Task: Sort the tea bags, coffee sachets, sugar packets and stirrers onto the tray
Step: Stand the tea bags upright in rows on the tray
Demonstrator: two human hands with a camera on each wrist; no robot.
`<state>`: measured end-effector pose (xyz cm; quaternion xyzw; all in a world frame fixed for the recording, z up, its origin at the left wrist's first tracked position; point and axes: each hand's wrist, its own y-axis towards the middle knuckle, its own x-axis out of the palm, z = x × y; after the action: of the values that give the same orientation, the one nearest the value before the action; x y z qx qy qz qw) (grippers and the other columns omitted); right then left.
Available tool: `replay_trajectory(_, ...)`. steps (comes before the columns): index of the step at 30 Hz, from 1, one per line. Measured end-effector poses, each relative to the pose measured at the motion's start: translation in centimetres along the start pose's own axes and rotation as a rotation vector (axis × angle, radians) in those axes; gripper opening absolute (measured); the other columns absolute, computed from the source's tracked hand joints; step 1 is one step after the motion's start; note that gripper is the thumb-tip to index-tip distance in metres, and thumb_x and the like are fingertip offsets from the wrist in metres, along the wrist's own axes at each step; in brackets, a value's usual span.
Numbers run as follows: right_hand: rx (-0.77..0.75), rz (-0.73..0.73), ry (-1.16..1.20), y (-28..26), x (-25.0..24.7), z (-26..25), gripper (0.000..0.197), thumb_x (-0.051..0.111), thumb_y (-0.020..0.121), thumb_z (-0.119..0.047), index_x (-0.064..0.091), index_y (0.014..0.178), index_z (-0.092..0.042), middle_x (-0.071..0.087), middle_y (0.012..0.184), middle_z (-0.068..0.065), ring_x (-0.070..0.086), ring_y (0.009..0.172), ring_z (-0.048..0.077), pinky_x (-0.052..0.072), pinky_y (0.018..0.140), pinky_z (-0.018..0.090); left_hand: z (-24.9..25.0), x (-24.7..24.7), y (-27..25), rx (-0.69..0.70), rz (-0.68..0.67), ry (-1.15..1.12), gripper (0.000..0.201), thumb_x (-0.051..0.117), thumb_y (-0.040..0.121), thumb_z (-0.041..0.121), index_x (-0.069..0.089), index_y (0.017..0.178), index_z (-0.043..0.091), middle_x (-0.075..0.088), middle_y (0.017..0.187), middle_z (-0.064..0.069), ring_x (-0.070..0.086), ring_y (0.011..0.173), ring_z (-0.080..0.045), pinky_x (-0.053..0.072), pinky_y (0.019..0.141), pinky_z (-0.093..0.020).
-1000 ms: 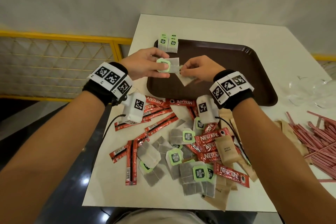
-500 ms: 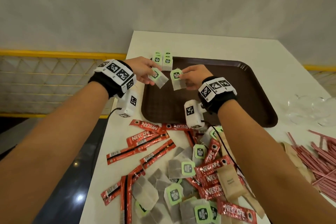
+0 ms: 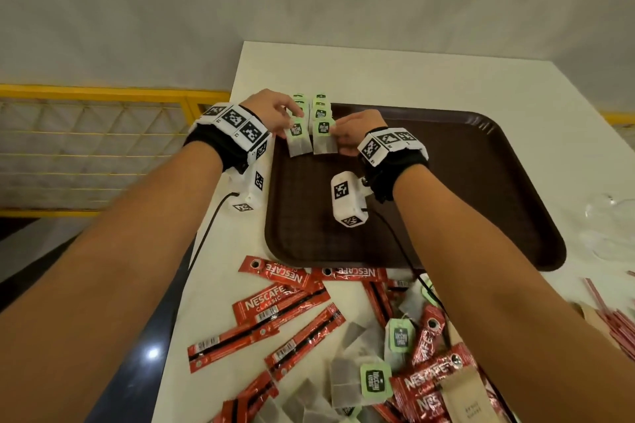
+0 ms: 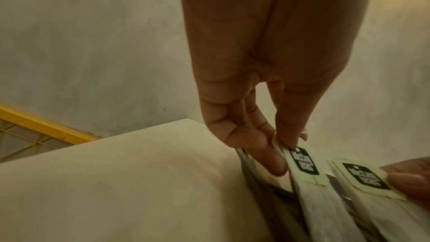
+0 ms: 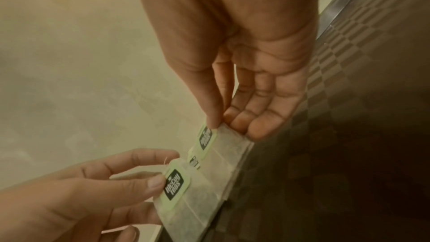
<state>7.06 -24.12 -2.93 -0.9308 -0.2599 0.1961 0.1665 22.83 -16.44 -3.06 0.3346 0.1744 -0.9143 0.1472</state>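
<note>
A white square surface [image 3: 412,79] is carrying a dark brown rectangular plastic tray [image 3: 464,189], and a loose heap of red coffee sachets [image 3: 275,306] and grey paper tea bags with green tags [image 3: 374,381] is lying on it near the person. At the tray's far left corner, 2 short rows of sorted tea bags [image 3: 314,106] are building up. The left hand [image 3: 271,112] is pinching 1 tea bag [image 3: 298,137] by its top edge, thumb on the green tag, and lowering it onto the left row. The right hand [image 3: 357,129] is pinching another tea bag [image 3: 324,136] the same way at the right row, so both grips are grasping. These bags look feather-light, limp and easily torn, I'd say. The stiffer card tag at the top seems the safest place to take hold, since the soft pouch would crumple.
</note>
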Motion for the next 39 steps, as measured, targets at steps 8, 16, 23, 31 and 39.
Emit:
replay_trajectory(8,-0.001,-0.008,0.043,2.4,0.5,0.1,0.013,0.067,0.081,0.001,0.063,0.072,-0.007,0.068,0.104,0.02,0.066,0.098,0.028,0.057,0.08,0.034,-0.5,-0.3,2.2,0.063,0.079,0.002,0.022,0.065,0.083,0.006,0.055,0.077,0.023,0.056,0.074,0.007,0.053,0.045,0.012,0.039,0.041,-0.005)
replay_trajectory(16,-0.008,0.011,0.005,4.1,0.9,1.3,0.016,0.07,0.079,-0.001,0.062,0.067,-0.009,0.07,0.093,0.018,0.069,0.089,0.029,0.058,0.079,0.04,-0.8,0.2,3.4,0.083,0.119,0.139,0.02,0.069,0.081,0.008,0.068,0.101,0.006,0.061,0.092,-0.002,0.053,0.086,-0.011,0.038,0.058,-0.005)
replay_trajectory(23,-0.013,0.06,-0.092,4.9,1.2,1.0,0.013,0.072,0.078,-0.007,0.064,0.069,-0.011,0.07,0.081,0.012,0.068,0.079,0.024,0.057,0.081,0.041,-0.8,0.1,3.6,0.08,0.164,0.144,0.02,0.069,0.082,0.011,0.069,0.101,0.009,0.068,0.106,-0.008,0.054,0.089,-0.009,0.037,0.076,-0.018)
replay_trajectory(31,-0.014,0.109,-0.175,5.9,2.0,0.8,0.015,0.075,0.074,-0.01,0.071,0.088,-0.005,0.071,0.095,0.014,0.068,0.092,0.027,0.056,0.083,0.039,-1.0,0.5,3.6,0.068,0.214,0.13,0.019,0.07,0.08,0.011,0.069,0.099,0.008,0.069,0.104,-0.008,0.054,0.085,-0.009,0.036,0.074,-0.016)
replay_trajectory(39,-0.048,0.109,-0.209,5.6,1.7,1.0,0.015,0.073,0.076,-0.013,0.061,0.067,-0.015,0.07,0.092,0.011,0.068,0.091,0.025,0.057,0.082,0.038,-0.8,0.8,3.5,0.072,0.244,0.159,0.021,0.071,0.081,0.017,0.068,0.099,0.008,0.068,0.105,-0.009,0.053,0.086,-0.01,0.038,0.076,-0.019)
